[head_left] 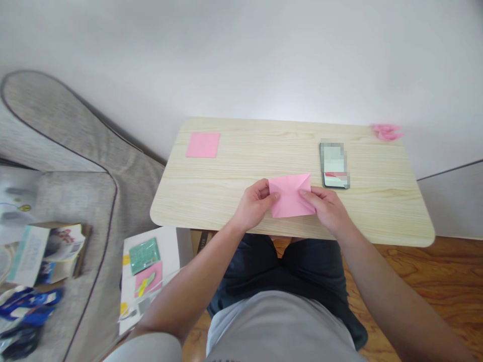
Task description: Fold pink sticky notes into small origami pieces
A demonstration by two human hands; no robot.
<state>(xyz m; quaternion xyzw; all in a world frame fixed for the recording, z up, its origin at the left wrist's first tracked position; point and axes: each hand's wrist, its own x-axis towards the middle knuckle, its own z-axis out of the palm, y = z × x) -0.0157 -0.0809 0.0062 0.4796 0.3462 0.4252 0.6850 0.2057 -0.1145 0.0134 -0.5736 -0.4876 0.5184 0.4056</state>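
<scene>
A creased square of pink paper [290, 198] is held up between both hands above the front edge of the table. My left hand [255, 203] pinches its left side, thumb in front and fingers behind. On the opposite side my right hand [329, 208] grips the paper with its thumb pressed on the face. Fold lines run across the sheet toward its corners. Beyond my right hand lies a phone [334, 166] with its screen lit and partly pixelated.
The pale wooden table [256, 151] stands against a white wall. A flat pink paper square [203, 145] lies at its back left, a folded pink paper shape [387, 131] at its back right. Left are a grey sofa [75, 191] and a white surface with a green packet [145, 255].
</scene>
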